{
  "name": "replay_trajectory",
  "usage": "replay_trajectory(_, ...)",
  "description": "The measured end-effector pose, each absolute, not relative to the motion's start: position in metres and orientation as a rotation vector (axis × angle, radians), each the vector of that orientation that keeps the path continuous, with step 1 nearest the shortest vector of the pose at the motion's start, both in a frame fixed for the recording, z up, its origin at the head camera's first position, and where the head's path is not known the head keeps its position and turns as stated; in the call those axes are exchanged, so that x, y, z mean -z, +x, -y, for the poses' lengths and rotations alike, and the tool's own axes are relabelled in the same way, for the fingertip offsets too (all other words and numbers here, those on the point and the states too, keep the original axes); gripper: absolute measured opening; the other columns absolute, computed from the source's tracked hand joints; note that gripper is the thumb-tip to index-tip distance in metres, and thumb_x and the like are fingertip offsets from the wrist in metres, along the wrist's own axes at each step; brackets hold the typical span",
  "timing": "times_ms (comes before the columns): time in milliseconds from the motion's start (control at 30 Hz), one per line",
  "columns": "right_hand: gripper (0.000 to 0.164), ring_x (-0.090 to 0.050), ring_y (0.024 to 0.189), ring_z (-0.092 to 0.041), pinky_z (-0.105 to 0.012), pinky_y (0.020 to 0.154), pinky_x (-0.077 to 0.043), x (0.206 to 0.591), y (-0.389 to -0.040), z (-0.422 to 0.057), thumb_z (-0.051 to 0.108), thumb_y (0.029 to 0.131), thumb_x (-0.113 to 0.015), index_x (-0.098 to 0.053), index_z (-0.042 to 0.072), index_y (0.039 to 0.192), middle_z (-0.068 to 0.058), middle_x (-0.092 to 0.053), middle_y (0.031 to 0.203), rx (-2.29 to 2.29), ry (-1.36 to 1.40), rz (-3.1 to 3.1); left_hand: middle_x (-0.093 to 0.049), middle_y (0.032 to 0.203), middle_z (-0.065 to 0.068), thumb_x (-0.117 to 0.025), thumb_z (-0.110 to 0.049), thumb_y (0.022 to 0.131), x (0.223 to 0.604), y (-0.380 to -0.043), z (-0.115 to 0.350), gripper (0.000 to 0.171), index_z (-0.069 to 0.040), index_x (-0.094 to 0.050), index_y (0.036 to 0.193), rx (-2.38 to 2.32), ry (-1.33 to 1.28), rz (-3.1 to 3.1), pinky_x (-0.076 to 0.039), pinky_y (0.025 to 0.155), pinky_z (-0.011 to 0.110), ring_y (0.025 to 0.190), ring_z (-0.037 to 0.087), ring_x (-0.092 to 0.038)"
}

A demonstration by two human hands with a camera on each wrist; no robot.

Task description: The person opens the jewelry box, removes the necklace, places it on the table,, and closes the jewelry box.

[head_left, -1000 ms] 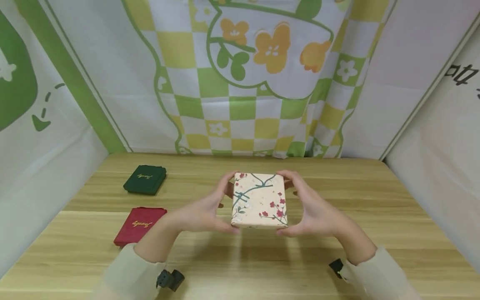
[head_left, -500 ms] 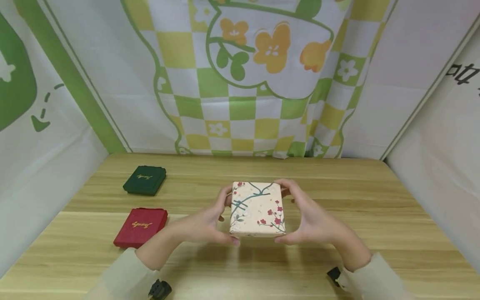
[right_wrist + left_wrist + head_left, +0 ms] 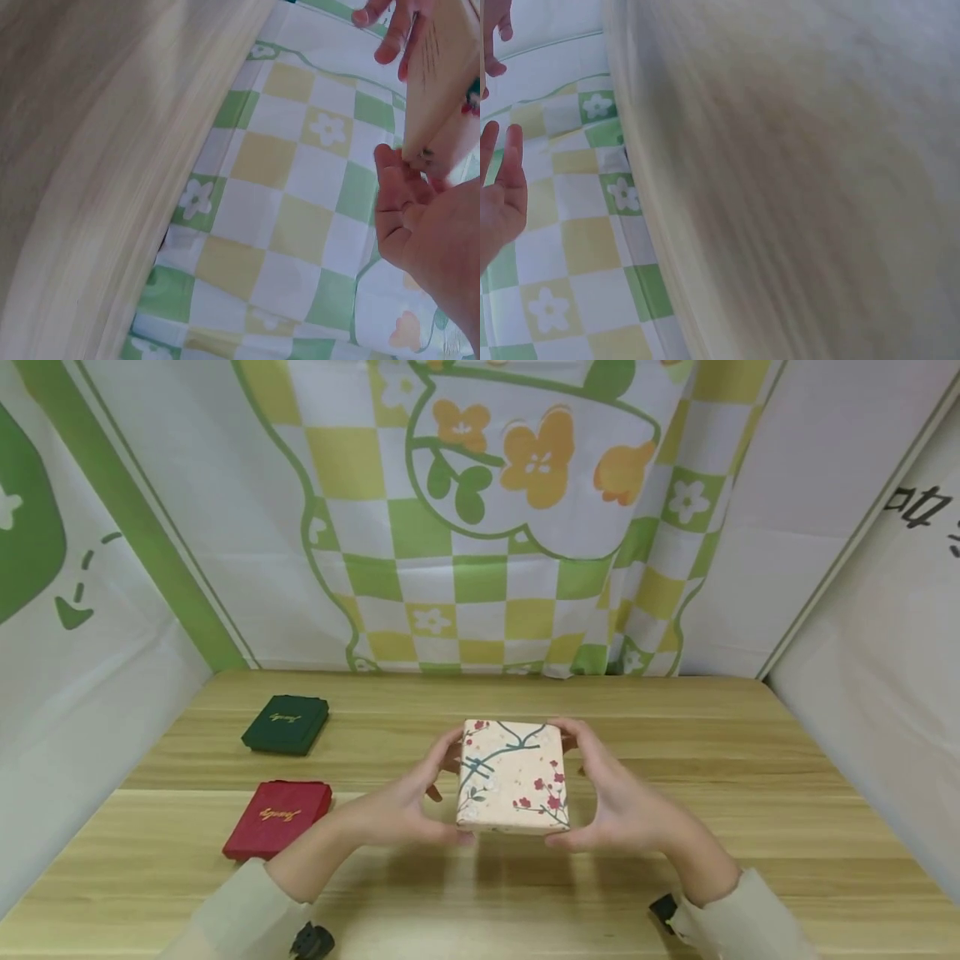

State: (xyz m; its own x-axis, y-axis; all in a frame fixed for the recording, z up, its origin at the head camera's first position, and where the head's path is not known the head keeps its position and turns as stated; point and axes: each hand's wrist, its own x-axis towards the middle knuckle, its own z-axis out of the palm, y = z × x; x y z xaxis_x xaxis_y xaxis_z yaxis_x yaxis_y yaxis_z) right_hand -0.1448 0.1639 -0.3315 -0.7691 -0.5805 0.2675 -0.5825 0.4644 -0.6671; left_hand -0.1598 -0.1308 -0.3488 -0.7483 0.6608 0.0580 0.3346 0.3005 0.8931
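A cream square box [image 3: 513, 777] with red blossoms and teal branches on its top is held up over the table between both hands. My left hand [image 3: 412, 797] grips its left side, thumb at the near corner and fingers behind the far one. On the opposite side my right hand [image 3: 618, 793] grips it the same way. The right wrist view shows the plain underside of the box [image 3: 439, 82] with small print, and the right hand [image 3: 427, 210] at its edge. In the left wrist view only part of the left hand [image 3: 499, 202] appears at the left border.
To the left on the wooden table [image 3: 750, 827] lie a dark green box [image 3: 286, 725] and a red box [image 3: 278, 818], both with gold lettering. The left forearm passes close beside the red one. A checkered curtain [image 3: 480, 577] hangs behind the table's far edge.
Both hands have brought the cream box slightly down and nearer the body, mostly in the first half second. The view has shifted a little. The green and red boxes stay where they were.
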Motion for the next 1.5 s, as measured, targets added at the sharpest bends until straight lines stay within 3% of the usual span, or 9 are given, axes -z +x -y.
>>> replay_trajectory(100,0.129,-0.035,0.140,-0.028,-0.059,0.108,-0.039,0.331,-0.144,-0.160,0.025,0.062,-0.093,-0.006,0.022,0.157,-0.009,-0.029,0.154,-1.293,1.059,2.681,-0.041,0.145,0.004,-0.084,-0.024,0.074,0.346,-0.161,0.130,0.110,-0.023,-0.013,0.157,-1.442,0.924,-2.330,-0.044,0.088,0.047,0.129,0.026,-0.041)
replay_trajectory(233,0.126,-0.037,0.141,-0.026,-0.055,0.115,-0.032,0.332,-0.145,-0.156,0.025,0.060,-0.094,-0.012,0.020,0.156,-0.007,-0.030,0.154,-1.334,1.069,2.639,-0.044,0.146,0.003,-0.086,-0.026,0.070,0.342,-0.161,0.127,0.108,-0.026,-0.020,0.156,-1.444,0.937,-2.402,-0.045,0.084,0.043,0.127,0.026,-0.046)
replay_trajectory(400,0.121,-0.042,0.132,-0.025,-0.057,0.111,-0.036,0.332,-0.143,-0.154,0.024,0.054,-0.095,-0.021,0.010,0.149,-0.008,-0.036,0.146,-1.304,1.070,2.608,-0.048,0.145,0.001,-0.087,-0.028,0.066,0.342,-0.159,0.126,0.108,-0.029,-0.025,0.155,-1.443,0.954,-2.432,-0.046,0.083,0.044,0.125,0.025,-0.048)
replay_trajectory(600,0.120,-0.038,0.129,-0.029,-0.063,0.105,-0.037,0.331,-0.142,-0.154,0.031,0.053,-0.094,-0.024,0.012,0.149,-0.013,-0.036,0.144,-1.233,1.057,2.574,-0.053,0.141,0.002,-0.087,-0.029,0.065,0.340,-0.155,0.125,0.107,-0.029,-0.027,0.154,-1.470,0.977,-2.467,-0.046,0.083,0.048,0.123,0.024,-0.049)
replay_trajectory(867,0.119,-0.042,0.126,-0.023,-0.043,0.101,-0.047,0.325,-0.139,-0.157,0.026,0.055,-0.094,-0.024,0.008,0.150,-0.010,-0.036,0.144,-1.268,1.101,2.515,-0.055,0.138,0.002,-0.089,-0.031,0.063,0.342,-0.152,0.123,0.110,-0.031,-0.028,0.154,-1.489,0.997,-2.531,-0.047,0.083,0.045,0.122,0.022,-0.050)
replay_trajectory(1033,0.119,-0.038,0.125,-0.021,-0.049,0.101,-0.047,0.322,-0.138,-0.157,0.026,0.054,-0.094,-0.025,0.004,0.148,-0.011,-0.038,0.141,-1.241,1.110,2.487,-0.056,0.135,0.002,-0.089,-0.032,0.061,0.341,-0.152,0.122,0.111,-0.032,-0.028,0.154,-1.485,1.022,-2.565,-0.046,0.084,0.042,0.121,0.022,-0.051)
replay_trajectory(1167,0.118,-0.035,0.127,-0.018,-0.056,0.104,-0.043,0.319,-0.138,-0.159,0.024,0.054,-0.094,-0.025,0.009,0.149,-0.010,-0.036,0.141,-1.259,1.120,2.487,-0.056,0.135,0.002,-0.089,-0.034,0.061,0.338,-0.152,0.122,0.112,-0.033,-0.027,0.155,-1.469,1.043,-2.571,-0.046,0.084,0.042,0.122,0.021,-0.051)
replay_trajectory(1333,0.117,-0.035,0.131,-0.020,-0.045,0.105,-0.046,0.318,-0.141,-0.163,0.019,0.057,-0.094,-0.024,0.015,0.150,-0.009,-0.033,0.145,-1.344,1.168,2.488,-0.057,0.133,0.001,-0.089,-0.035,0.061,0.337,-0.152,0.119,0.113,-0.034,-0.026,0.155,-1.465,1.048,-2.563,-0.046,0.085,0.042,0.122,0.022,-0.051)
replay_trajectory(1500,0.118,-0.036,0.126,-0.018,-0.039,0.101,-0.048,0.317,-0.140,-0.164,0.020,0.057,-0.094,-0.023,0.015,0.151,-0.009,-0.034,0.143,-1.312,1.154,2.520,-0.054,0.137,0.002,-0.088,-0.033,0.062,0.338,-0.150,0.117,0.113,-0.031,-0.024,0.155,-1.462,1.009,-2.534,-0.045,0.087,0.044,0.125,0.022,-0.049)
